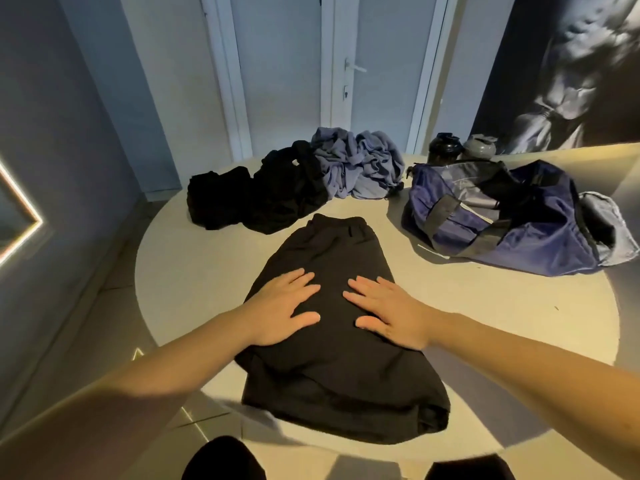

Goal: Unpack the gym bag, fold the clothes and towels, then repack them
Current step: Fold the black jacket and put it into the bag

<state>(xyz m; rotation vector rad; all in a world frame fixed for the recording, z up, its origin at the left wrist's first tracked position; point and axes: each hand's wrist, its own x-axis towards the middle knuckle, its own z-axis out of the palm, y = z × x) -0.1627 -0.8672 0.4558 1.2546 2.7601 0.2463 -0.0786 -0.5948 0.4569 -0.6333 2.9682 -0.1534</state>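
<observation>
1. Round table (pixel 485 306): pale beige top, fills mid frame; near edge runs off btm of frame.
2. White double door (pixel 287 64): top centre, frosted panels, closed. Lever handle (pixel 355 67) on rt leaf, w/ small lock plate just below.
3. Two shaker bottles, upper rt of centre, at table's far edge: black bottle (pixel 444 147) w/ black lid, grey bottle (pixel 479 147) just beside it to the rt. Both upright; lower parts hidden.
4. Wall mural (pixel 571 71): upper rt corner, dark b/w print, looks like a muscular body.
5. Lit strip (pixel 20 209): left edge, angular glowing outline on grey wall.
6. Tiled floor (pixel 104 306): lower left, grey, thin bright streaks near btm.
</observation>
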